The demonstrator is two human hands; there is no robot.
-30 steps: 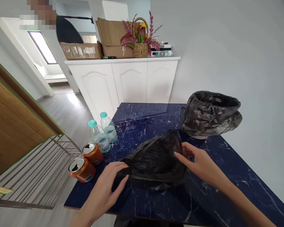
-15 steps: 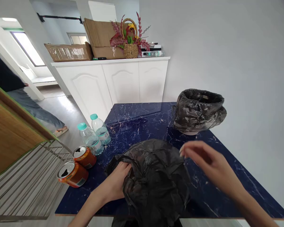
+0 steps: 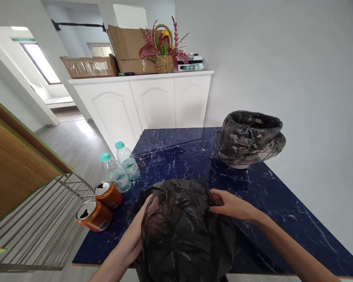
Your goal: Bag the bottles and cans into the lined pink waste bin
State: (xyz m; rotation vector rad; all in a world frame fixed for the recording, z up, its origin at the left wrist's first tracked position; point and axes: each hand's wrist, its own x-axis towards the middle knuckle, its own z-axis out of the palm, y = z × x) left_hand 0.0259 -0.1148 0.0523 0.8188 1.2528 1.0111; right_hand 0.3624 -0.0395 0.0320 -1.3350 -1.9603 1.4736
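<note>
A crumpled black garbage bag [image 3: 191, 235] bulges over the front edge of the dark blue marbled table [image 3: 176, 156], its lower part hanging down. My left hand [image 3: 148, 219] is closed at the bag's left side, and its fingers show dimly through the thin plastic. At the upper right of the bag, my right hand [image 3: 225, 203] pinches the plastic between thumb and fingers. What the bag covers, if anything, is hidden. Farther back on the right stands a bin [image 3: 238, 166] lined with another black bag [image 3: 250, 137], whose mouth is open.
Two orange cans [image 3: 95, 215] and two water bottles with teal caps [image 3: 116, 172] line the table's left edge. A wire rack [image 3: 44, 219] sits lower left, beside a wooden panel [image 3: 20, 160]. Behind the table, a white cabinet [image 3: 153, 102] bears cardboard boxes [image 3: 91, 66] and a flower basket [image 3: 164, 64].
My right hand has come left and down from above the table onto the bag and pinches it. My left hand has slid further under the plastic. A person at the left has left the view.
</note>
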